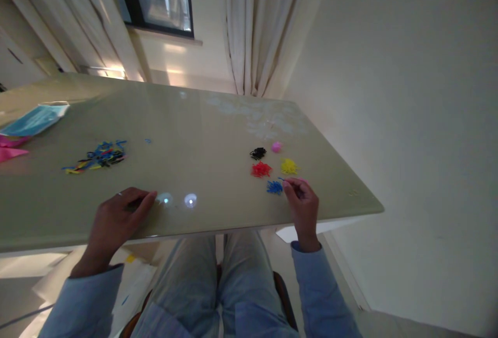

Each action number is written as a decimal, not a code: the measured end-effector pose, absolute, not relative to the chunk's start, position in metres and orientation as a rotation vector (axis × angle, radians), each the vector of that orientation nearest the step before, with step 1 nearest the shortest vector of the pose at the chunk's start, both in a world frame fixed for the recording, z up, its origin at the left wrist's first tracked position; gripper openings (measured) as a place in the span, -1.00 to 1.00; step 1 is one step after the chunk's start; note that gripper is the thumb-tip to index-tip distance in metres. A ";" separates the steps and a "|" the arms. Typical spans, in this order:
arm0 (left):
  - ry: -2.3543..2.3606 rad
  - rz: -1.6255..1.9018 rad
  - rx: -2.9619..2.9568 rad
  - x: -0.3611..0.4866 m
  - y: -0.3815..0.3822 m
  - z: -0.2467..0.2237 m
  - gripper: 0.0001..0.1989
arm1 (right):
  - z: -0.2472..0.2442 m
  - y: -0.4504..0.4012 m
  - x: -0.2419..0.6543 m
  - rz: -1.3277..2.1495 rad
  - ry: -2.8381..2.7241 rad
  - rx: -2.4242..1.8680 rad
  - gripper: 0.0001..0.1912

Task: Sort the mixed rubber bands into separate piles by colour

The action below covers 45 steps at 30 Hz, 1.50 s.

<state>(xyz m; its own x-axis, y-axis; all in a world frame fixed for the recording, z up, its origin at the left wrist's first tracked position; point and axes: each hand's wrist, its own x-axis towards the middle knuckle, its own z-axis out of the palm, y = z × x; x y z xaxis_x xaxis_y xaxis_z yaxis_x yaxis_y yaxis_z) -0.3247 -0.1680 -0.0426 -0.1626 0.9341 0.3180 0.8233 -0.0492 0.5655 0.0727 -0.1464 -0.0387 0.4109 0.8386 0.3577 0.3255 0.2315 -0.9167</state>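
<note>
My right hand point(303, 200) pinches a small thin blue strip point(280, 178) between thumb and forefinger, just above the blue pile point(274, 187). Around it lie a red pile point(261, 169), a yellow pile point(289, 166), a black pile point(258, 153) and a pink pile point(276, 146). A bit of magenta point(303, 180) shows behind my right fingers, mostly hidden. My left hand point(116, 216) rests on the table near the front edge, fingers curled and thumb against forefinger, with nothing visible in it. Beyond it sits a mixed pile point(103, 155) of similar coloured strips.
One loose blue piece point(148, 141) lies right of the mixed pile. A blue face mask point(37, 119) and a pink item point(11, 149) are at the table's far left. The glossy table point(194, 136) ends near a wall point(408, 120) on the right.
</note>
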 end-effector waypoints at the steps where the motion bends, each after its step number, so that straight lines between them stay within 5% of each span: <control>1: 2.053 1.003 1.916 -0.325 -0.168 -0.043 -0.69 | -0.042 -0.145 0.077 0.445 -1.194 -1.397 -0.76; 16: 2.126 0.982 1.864 -0.324 -0.164 -0.045 -0.67 | -0.057 -0.145 0.085 0.015 -1.589 -1.536 -0.75; 38: 2.028 1.319 1.593 -0.386 -0.148 -0.024 -0.56 | -0.063 -0.150 0.102 0.100 -1.562 -1.528 -0.46; 42: 2.215 1.116 1.760 -0.416 -0.136 -0.027 -0.37 | -0.066 -0.148 0.107 0.113 -1.595 -1.549 -0.42; 45: 2.392 0.849 1.803 -0.430 -0.127 -0.026 -0.43 | -0.072 -0.145 0.114 0.061 -1.579 -1.639 -0.43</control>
<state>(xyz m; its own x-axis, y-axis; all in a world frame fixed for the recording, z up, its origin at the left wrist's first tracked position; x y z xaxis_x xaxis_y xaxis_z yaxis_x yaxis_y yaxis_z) -0.4304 -0.1272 -0.0264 -0.3293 0.8973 0.2941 0.8818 0.1809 0.4355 0.1141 -0.1450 -0.0722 0.2061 0.8435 0.4960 0.8025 0.1443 -0.5789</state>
